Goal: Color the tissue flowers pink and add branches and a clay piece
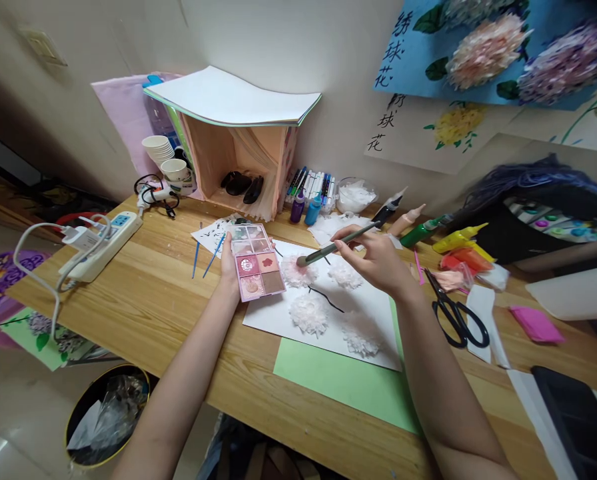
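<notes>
My left hand (229, 261) grips an open makeup palette (257, 264) by its left side, over the left edge of a white sheet (273, 313). Pink, coral and brown pans show in its lower half. A makeup brush (331, 248) with a dark green handle is pinched in my right hand (371, 257). Its tip meets the upper left paper flower (298, 272), where a pink tint shows. Beside and below it are three more white fluffy flowers, among them the lower left flower (309, 313). Thin dark stems (327, 299) run between the flowers.
Green paper (343, 380) lies under the sheet. Black scissors (453, 310), paint bottles (423, 231) and a pink packet (536, 325) are to the right. Markers (311, 185), a tissue bowl (356, 195) and an open box (238, 153) stand behind. A power strip (103, 247) sits left.
</notes>
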A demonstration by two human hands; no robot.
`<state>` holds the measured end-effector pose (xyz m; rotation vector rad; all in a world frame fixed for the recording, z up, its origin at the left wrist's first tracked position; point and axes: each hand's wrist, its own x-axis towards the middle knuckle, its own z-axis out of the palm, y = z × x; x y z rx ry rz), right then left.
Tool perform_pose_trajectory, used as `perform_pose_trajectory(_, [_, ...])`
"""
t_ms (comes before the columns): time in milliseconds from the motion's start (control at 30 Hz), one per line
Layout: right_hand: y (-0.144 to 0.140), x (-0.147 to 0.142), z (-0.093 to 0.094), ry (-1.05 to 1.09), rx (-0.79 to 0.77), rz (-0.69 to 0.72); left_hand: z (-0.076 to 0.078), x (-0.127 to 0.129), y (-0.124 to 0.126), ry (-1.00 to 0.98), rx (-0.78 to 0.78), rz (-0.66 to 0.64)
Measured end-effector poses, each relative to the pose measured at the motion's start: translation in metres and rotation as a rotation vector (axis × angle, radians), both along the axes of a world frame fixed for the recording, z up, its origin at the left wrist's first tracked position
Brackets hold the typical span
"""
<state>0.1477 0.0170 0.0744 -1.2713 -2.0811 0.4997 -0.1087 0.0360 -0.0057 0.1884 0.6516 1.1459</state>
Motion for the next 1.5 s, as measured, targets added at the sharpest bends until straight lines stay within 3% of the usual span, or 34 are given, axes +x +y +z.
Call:
perform_pose_trajectory(200, [-0.001, -0.001, -0.001, -0.029, -0.018, 0.044, 0.001, 0.001, 0.000, 0.007, 0.003, 0.006])
perform_pose_trajectory(367, [-0.001, -0.003, -0.001, 0.061, 0.070, 0.007, -0.001, 0.000, 0.000, -0.017, -0.012, 0.020])
perform_pose_trajectory(533, [0.000, -0.003, -0.003, -0.021, -0.020, 0.062, -0.003, 0.000, 0.000, 0.003, 0.012, 0.005])
perform_pose_trajectory(667, [-0.004, -0.004, 0.000, 0.200, 0.077, -0.003, -0.001, 0.002, 0.000, 0.010, 0.014, 0.023])
perform_pose_trajectory(800, [-0.013, -0.016, 0.005, 0.363, 0.103, 0.058, 0.002, 0.004, -0.001, -0.043, -0.005, 0.007])
perform_pose_trajectory(1000, [-0.020, -0.032, 0.001, 0.152, 0.109, 0.195, 0.000, 0.001, -0.001, -0.082, 0.050, -0.082])
perform_pose_trajectory(1300, [-0.028, -0.044, 0.001, 0.042, 0.214, 0.287, -0.001, 0.001, -0.003, -0.093, 0.094, -0.040])
perform_pose_trajectory(1400, [-0.031, -0.043, 0.004, 0.118, 0.242, 0.240, -0.001, 0.002, -0.002, -0.109, 0.087, -0.050])
perform_pose_trajectory(1500, [-0.029, -0.040, 0.005, 0.298, 0.194, 0.106, 0.002, 0.004, -0.003, -0.118, 0.063, -0.044])
